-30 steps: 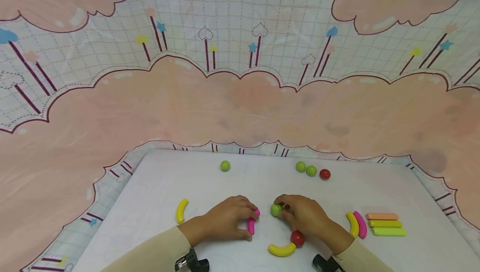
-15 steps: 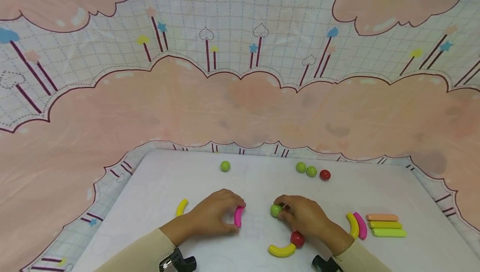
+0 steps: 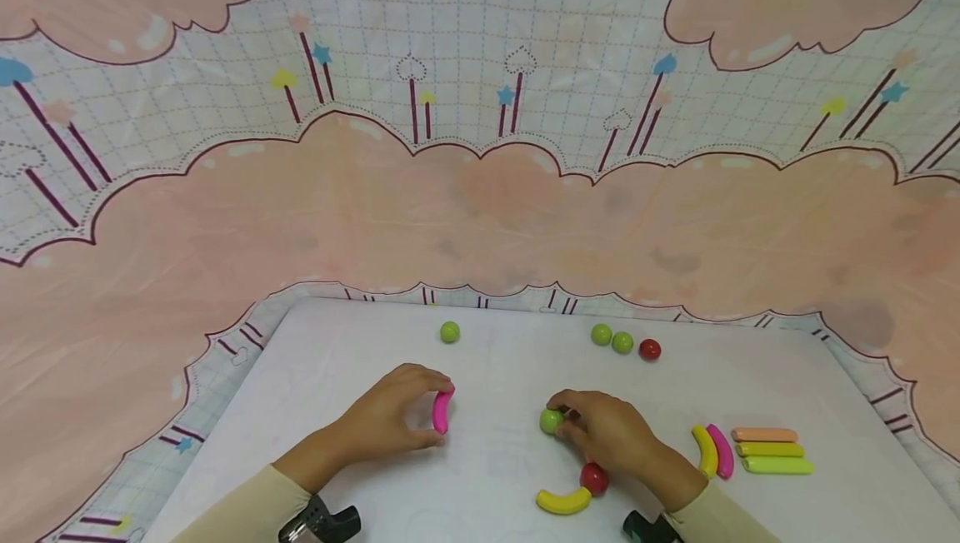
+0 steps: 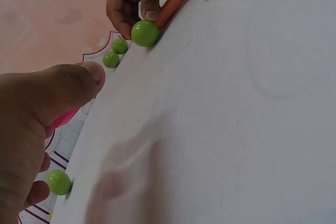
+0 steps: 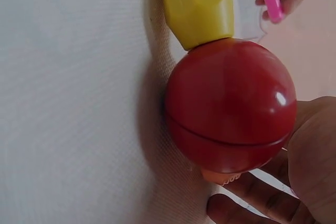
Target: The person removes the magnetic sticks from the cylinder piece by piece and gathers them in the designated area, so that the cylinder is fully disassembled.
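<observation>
My left hand (image 3: 386, 414) pinches a curved pink stick (image 3: 441, 411) between thumb and fingers, above the left middle of the white table (image 3: 480, 476). To the right, my right hand (image 3: 611, 435) holds a green ball (image 3: 551, 420) with its fingertips. A red ball (image 3: 595, 479) lies just under that hand, its near side against the end of a curved yellow stick (image 3: 564, 501). In the left wrist view an orange stick (image 4: 170, 10) runs between the green and red balls. The right wrist view shows the red ball (image 5: 231, 106) large, with the yellow stick (image 5: 199, 9) against it.
One green ball (image 3: 450, 332) sits near the back edge. Further right are two green balls (image 3: 612, 338) and a red ball (image 3: 650, 349). Beside the right wrist lie curved yellow (image 3: 705, 450) and pink (image 3: 721, 450) sticks, then several straight sticks (image 3: 772, 450).
My left hand has moved left and slightly away from me, carrying the pink stick. It now covers the yellow curved stick on the left. The right hand stays at the green ball.
</observation>
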A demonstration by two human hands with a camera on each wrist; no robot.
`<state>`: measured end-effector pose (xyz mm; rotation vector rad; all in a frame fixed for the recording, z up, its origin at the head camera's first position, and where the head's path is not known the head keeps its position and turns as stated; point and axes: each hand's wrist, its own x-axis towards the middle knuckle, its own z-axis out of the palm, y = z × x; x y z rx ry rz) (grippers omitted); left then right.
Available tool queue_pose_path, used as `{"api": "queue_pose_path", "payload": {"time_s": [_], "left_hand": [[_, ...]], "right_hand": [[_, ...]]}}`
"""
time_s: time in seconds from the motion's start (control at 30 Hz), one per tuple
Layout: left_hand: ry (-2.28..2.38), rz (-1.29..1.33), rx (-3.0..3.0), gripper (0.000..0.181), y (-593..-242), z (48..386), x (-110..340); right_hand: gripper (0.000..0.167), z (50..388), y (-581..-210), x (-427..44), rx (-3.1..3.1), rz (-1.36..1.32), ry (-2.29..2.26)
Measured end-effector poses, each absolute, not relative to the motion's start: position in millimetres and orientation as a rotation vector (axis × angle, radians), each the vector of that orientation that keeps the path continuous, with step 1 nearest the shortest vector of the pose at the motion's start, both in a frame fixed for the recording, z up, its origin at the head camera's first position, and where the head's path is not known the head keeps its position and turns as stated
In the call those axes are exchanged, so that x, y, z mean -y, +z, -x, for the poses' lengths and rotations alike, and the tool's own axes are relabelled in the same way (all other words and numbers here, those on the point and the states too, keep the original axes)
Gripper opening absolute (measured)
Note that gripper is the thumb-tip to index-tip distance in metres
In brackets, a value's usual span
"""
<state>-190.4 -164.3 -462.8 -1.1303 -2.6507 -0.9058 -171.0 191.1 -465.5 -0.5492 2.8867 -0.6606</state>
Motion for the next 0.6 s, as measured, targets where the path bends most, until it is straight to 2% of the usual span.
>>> {"api": "queue_pose_path", "payload": {"time_s": [0.6], "left_hand": [[-0.877, 0.91, 2.714, 0.066, -463, 182, 206]], "right_hand": [[0.032, 170, -466, -189, -2.881, 0.516, -0.66]]}}
